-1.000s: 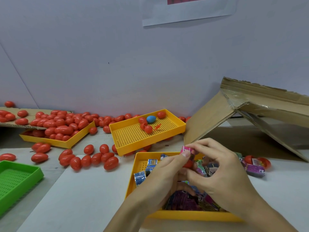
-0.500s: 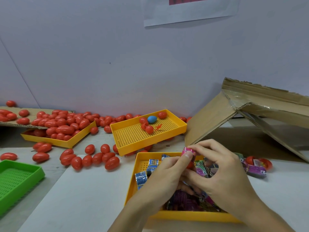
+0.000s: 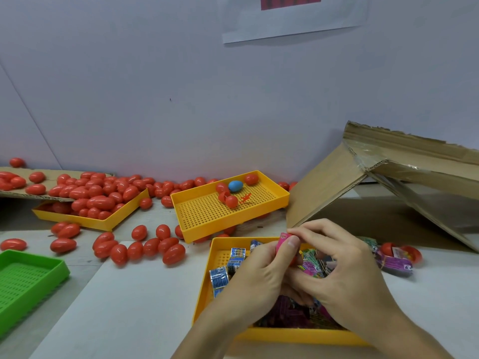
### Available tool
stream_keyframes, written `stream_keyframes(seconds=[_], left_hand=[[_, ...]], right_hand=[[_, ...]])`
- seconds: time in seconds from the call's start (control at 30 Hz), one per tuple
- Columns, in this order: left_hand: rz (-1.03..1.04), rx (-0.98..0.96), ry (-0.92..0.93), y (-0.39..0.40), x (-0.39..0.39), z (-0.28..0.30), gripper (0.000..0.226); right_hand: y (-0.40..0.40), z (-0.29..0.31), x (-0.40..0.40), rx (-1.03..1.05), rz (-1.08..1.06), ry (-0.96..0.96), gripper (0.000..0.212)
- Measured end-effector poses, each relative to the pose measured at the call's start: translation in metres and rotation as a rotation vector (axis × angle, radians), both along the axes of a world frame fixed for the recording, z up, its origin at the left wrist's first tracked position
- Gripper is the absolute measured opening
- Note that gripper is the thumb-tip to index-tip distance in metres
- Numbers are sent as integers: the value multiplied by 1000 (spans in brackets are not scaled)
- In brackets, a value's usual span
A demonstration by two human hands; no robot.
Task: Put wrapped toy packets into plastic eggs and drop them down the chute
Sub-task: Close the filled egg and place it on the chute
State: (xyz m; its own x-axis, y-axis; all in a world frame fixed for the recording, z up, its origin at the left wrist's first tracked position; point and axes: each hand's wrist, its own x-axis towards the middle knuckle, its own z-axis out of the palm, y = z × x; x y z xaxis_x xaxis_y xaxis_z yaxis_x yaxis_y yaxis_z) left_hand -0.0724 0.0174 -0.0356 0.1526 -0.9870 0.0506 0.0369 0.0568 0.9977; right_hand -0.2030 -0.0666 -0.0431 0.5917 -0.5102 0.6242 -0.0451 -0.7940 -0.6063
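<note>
Both hands meet over the near yellow tray (image 3: 285, 334) of wrapped toy packets (image 3: 220, 277). My left hand (image 3: 259, 275) and my right hand (image 3: 344, 270) together pinch a pink wrapped packet (image 3: 283, 242); a sliver of red egg shows under it between the fingers. The cardboard chute (image 3: 388, 177) slopes at the right. Red plastic eggs (image 3: 145, 248) lie loose on the table to the left.
A second yellow tray (image 3: 207, 216) behind holds a few red eggs and a blue egg (image 3: 235, 186). A third yellow tray (image 3: 85, 221) at the left is heaped with red eggs. A green tray (image 3: 31, 278) sits at the near left. An opened egg with a purple packet (image 3: 396, 260) lies at the right.
My hands have stayed together over the tray, turning the pink packet slightly between the fingertips. Nothing else has moved.
</note>
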Motion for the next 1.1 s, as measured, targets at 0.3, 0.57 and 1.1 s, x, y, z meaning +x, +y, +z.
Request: stream_keyframes(seconds=[0.3, 0.57, 1.1], left_hand=[[17, 17, 173, -2, 4, 0, 44], [79, -28, 129, -2, 8, -4, 36], [87, -61, -60, 1, 4, -1, 29]], right_hand=[[0, 5, -2, 109, 60, -34, 46], [-5, 6, -6, 0, -6, 75, 45], [0, 6, -2, 26, 55, 21, 44]])
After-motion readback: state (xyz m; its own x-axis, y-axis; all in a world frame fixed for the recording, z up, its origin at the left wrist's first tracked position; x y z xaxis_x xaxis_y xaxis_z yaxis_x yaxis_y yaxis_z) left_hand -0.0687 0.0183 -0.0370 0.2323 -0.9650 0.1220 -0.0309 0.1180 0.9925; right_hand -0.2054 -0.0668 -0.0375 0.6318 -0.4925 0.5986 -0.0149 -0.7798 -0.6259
